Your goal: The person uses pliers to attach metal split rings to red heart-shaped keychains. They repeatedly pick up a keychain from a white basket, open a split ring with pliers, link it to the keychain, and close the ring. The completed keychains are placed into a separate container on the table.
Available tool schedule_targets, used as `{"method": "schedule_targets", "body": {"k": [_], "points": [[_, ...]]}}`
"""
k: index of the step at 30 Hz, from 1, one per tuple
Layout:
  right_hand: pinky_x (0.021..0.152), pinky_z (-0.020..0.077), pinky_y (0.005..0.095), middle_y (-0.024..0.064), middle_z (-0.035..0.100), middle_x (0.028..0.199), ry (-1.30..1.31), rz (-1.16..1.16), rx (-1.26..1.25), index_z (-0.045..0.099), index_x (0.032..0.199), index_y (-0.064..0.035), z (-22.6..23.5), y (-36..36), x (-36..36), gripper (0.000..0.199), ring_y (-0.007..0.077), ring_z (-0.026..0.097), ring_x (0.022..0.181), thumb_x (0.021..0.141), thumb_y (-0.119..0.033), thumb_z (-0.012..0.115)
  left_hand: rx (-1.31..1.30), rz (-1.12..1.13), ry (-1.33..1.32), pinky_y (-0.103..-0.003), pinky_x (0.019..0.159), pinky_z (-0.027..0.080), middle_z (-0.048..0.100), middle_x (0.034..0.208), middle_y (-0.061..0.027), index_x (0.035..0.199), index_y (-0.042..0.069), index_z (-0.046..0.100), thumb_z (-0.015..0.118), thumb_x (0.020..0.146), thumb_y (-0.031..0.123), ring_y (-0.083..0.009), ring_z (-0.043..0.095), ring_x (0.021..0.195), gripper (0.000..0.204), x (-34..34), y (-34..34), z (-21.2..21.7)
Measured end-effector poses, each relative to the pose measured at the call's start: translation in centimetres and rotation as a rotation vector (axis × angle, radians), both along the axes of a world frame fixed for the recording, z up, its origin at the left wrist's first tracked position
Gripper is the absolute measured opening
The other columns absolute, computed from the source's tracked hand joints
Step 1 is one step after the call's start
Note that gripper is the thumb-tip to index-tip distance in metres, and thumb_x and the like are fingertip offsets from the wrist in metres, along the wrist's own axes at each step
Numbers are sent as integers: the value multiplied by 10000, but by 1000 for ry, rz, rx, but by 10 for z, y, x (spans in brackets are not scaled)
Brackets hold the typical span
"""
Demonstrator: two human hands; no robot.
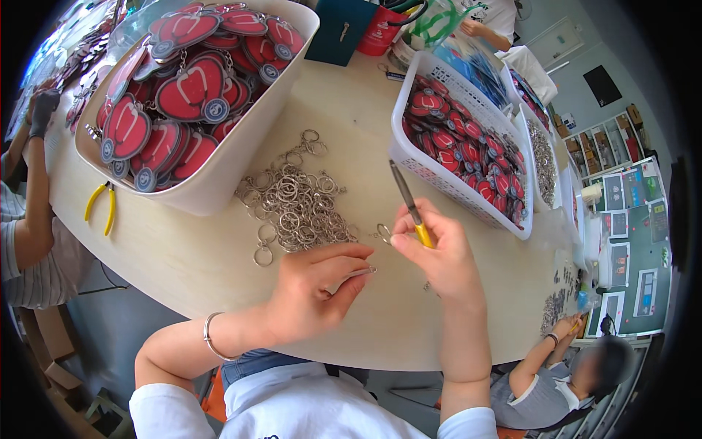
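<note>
My left hand (318,287) is closed, pinching a small silver metal piece (360,273) between thumb and fingers; its exact kind is too small to tell. Just right of it, my right hand (444,252) is closed around a slim tool (406,194) with a dark shaft and a yellow end. Between that hand's thumb and forefinger sits a silver key ring (384,233). The two hands are close together but apart. Beyond my left hand lies a heap of silver key rings (300,208) with short chains. Another small metal piece (428,286) lies partly hidden by my right wrist.
A white tub (241,157) of red keychain tags stands at left, beside yellow-handled pliers (101,207). At right is a white perforated basket (457,207) of red tags. A red container (376,35) stands at the back. Co-workers' arms (31,205) (537,362) reach in at both sides.
</note>
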State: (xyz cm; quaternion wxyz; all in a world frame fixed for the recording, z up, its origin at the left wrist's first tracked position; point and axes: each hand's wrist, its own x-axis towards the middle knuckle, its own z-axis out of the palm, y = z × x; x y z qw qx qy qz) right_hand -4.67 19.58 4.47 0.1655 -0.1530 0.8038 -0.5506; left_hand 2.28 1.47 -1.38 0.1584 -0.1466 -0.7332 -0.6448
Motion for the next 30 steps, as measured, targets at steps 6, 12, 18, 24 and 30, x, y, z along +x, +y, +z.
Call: {"method": "schedule_targets", "body": {"k": [6,12,18,24,30], "points": [[832,400,281,38,511,960,-141,16,-133,612,825,1,28,3,20,132,134,495,895,818,-88,709,31,-27,25,-284,566,539,689,972,-132,849,-20,667,704,727,-43,-236,686,730,130,-1,1,2],[854,384,283,47,510,972,-130,70,-166,614,828,1,38,1,31,134,141,483,924,811,-86,715,30,-80,39,-286,575,542,681,979,-132,855,-21,666,699,724,-54,-235,685,751,140,3,-2,10],[848,382,282,53,511,979,-111,71,-178,617,828,-3,40,-1,34,131,147,483,924,803,-85,716,66,-109,63,-281,546,532,673,967,-133,854,-22,663,694,724,-58,-228,674,738,138,4,-2,9],[838,385,284,58,513,988,-121,47,-190,623,813,0,42,-2,36,183,148,481,918,795,-140,740,56,-104,98,-278,524,523,672,959,-128,849,-25,660,694,725,-58,-216,669,720,133,4,-2,8],[835,384,280,60,513,992,-119,32,-181,623,799,6,43,-3,37,239,148,480,914,783,-189,762,68,-103,93,-274,515,515,673,952,-122,846,-24,660,695,726,-57,-207,660,680,129,3,-2,7]]}}
